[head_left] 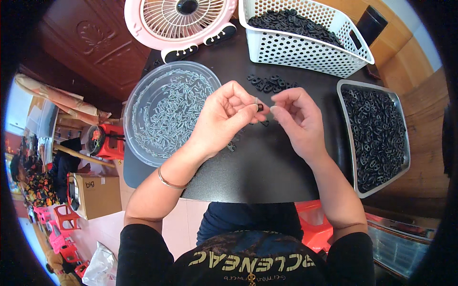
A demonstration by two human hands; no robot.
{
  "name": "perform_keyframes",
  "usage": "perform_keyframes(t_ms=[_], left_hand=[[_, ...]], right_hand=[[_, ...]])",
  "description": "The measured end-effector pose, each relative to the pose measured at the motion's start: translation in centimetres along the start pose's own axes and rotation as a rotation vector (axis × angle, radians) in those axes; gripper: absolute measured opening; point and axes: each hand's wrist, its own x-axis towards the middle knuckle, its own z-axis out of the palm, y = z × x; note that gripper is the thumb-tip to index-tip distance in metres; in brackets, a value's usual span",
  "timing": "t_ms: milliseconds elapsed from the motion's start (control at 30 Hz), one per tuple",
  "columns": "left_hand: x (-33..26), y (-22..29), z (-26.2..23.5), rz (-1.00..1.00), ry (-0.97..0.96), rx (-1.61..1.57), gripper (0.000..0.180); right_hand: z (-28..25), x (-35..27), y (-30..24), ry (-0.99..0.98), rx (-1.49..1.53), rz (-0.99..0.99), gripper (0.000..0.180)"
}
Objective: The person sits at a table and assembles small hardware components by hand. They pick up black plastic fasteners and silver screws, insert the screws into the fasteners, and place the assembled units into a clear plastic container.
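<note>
My left hand pinches a small black clip; right hand grip closed on a tiny metal pin at 3 o'clock. Pin could slip, misaligned fingertips.

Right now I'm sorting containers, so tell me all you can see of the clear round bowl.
The bowl is round, shallow and clear, plastic by its look. It holds a loose layer of small silvery pins. It sits upright at the table's left edge, below a pink fan. The left hand hovers by its right rim.
</note>
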Motion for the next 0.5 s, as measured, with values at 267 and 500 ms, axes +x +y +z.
perform_keyframes(t_ms=[267, 500], left_hand=[[-0.08, 0.55, -0.47, -0.116, -0.088, 0.065, 0.013], [-0.1, 0.62, -0.07, -0.121, -0.028, 0.065, 0.014]], right_hand=[[0.14, 0.16, 0.19, -0.012, -0.171, -0.168, 0.014], [-0.08, 0.13, -0.05, -0.003, -0.324, -0.245, 0.014]])
